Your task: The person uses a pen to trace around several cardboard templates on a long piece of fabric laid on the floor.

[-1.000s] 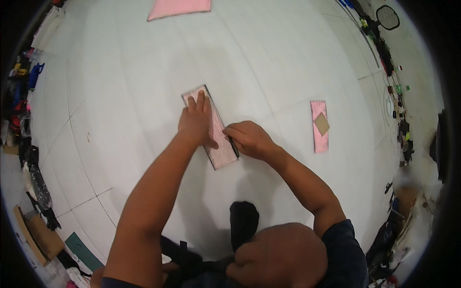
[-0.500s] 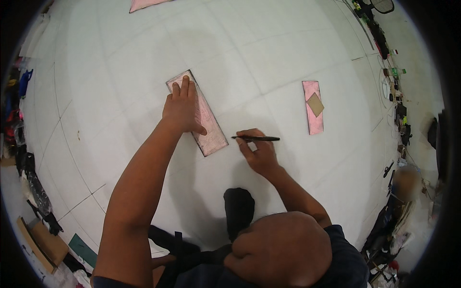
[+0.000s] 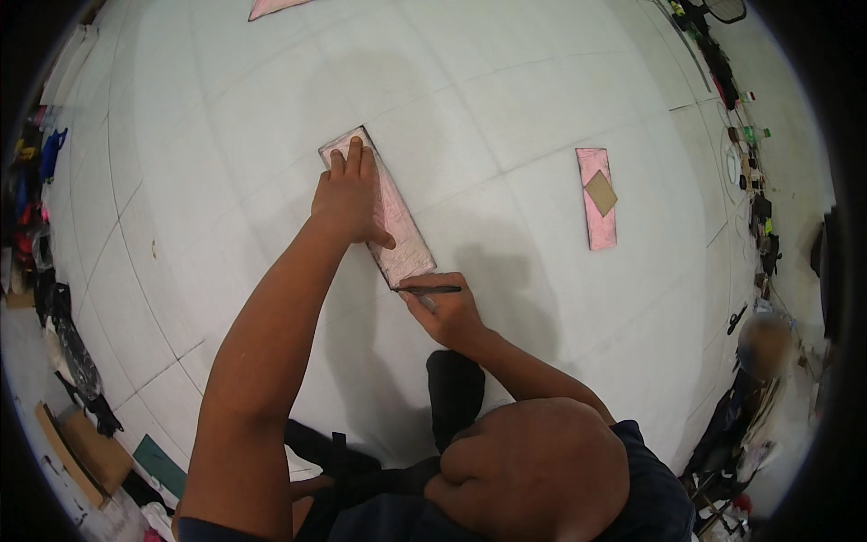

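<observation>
Two darkened edges flank my pink rectangular board (image 3: 390,206). Left hand (image 3: 347,194) presses it flat; right hand (image 3: 452,313) pinches a black pen (image 3: 440,290) at its half-hidden end.

We see a pink sheet (image 3: 274,7) cut off above; the left hand (image 3: 348,196) hides part of a pink strip (image 3: 408,255); rightward clutter (image 3: 762,222) seems too small to name.

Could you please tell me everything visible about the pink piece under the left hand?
The pink piece is a long, narrow, flat rectangle with dark edges and faint marks on its face; its material is unclear. It lies slanted on the pale floor. The left hand rests on it, and the pen in the right hand has its tip at the near left corner.
</observation>
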A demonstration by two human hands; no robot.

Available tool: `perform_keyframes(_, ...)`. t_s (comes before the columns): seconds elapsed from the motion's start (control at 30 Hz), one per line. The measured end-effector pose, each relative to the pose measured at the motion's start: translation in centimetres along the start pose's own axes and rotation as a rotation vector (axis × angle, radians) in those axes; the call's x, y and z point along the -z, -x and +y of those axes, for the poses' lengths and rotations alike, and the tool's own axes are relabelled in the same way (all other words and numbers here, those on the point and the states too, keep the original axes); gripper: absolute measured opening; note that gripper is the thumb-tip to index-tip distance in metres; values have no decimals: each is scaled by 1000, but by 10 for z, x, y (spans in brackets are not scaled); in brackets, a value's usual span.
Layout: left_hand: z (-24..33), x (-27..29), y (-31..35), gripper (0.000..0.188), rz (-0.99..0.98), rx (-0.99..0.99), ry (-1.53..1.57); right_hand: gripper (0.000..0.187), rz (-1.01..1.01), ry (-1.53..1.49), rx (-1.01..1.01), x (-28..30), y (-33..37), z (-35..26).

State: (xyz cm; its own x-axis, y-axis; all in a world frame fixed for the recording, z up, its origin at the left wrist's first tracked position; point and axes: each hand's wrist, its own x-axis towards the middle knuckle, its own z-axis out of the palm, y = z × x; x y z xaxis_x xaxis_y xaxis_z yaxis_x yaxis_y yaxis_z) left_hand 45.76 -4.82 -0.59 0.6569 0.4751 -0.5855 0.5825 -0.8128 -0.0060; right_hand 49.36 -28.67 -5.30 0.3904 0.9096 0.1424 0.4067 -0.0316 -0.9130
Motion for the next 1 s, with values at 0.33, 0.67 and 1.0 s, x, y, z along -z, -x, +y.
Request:
perform_keyframes(0.33,-1,-4,0,156,8,-5,4,12,54,298,-305,40,3,13)
perform_keyframes(0.67,-1,-1,-2,156,21,1,1,19,110,80,-37,44,-66,31)
perform_keyframes(1.0,-5,-8,-1,158,39,-35,27,23,22,76,2,10,-193,48)
